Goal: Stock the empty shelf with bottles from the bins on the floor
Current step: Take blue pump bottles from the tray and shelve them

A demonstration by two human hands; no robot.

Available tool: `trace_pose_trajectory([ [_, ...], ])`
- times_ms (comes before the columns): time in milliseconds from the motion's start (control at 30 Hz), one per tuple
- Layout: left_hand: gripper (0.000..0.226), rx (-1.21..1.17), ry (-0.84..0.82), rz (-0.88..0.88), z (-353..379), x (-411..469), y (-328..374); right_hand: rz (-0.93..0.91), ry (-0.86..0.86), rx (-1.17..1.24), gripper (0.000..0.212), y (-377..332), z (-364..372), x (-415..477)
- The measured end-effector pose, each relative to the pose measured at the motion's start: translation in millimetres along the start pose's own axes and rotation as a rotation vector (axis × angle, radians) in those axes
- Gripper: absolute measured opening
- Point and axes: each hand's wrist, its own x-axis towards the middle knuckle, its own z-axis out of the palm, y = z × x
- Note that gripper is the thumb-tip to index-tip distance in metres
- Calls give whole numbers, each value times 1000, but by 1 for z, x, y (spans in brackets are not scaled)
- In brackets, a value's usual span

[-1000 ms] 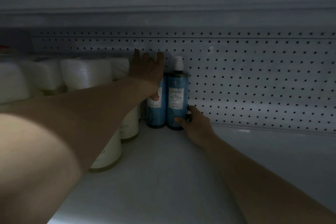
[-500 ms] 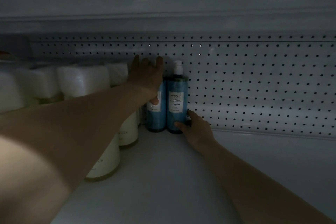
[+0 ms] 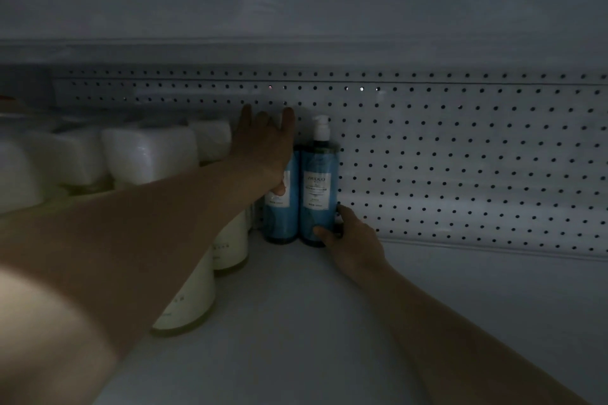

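Hands stay put. Your left hand, fingers straight, rests on left tall blue plastic bottle. Your right hand grips right tall blue pump bottle low down, far back on white metal shelf. Both look set.

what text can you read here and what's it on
"ZHIDUO" on the right blue bottle label; lines under it too small to read.
On the left blue bottle: label partly behind the left hand, unreadable.
On the cream bottles: print too blurred to read.
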Motion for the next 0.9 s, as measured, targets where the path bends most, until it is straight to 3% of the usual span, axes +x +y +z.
trace_pose_trajectory([
  [100, 138, 80, 2, -50, -1, -3, 7, 32, -56, 51, 77, -3, -6, -6],
  [267, 127, -19, -44, -156, -9, -16, 13, 47, -32, 85, 77, -14, -36, -13],
  [400, 120, -106, -72, -85, -25, -43, 16, -35, -21, -12, 80, -22, -65, -37],
  [533, 107, -250, -13, 58, -41, -96, 29, -123, -6, -80, 67, -31, -95, -80],
  [633, 98, -427, -54, 34, -57, -142, 43, -137, -43, -154, 64, -40, -119, -115],
  [767, 98, -463, -204, -24, -87, -201, 59, -110, -115, -272, 66, -59, -152, -164],
  [900, 90, -492, -158, -26, -117, -269, 68, -153, -153, -413, 69, -78, -182, -224],
])
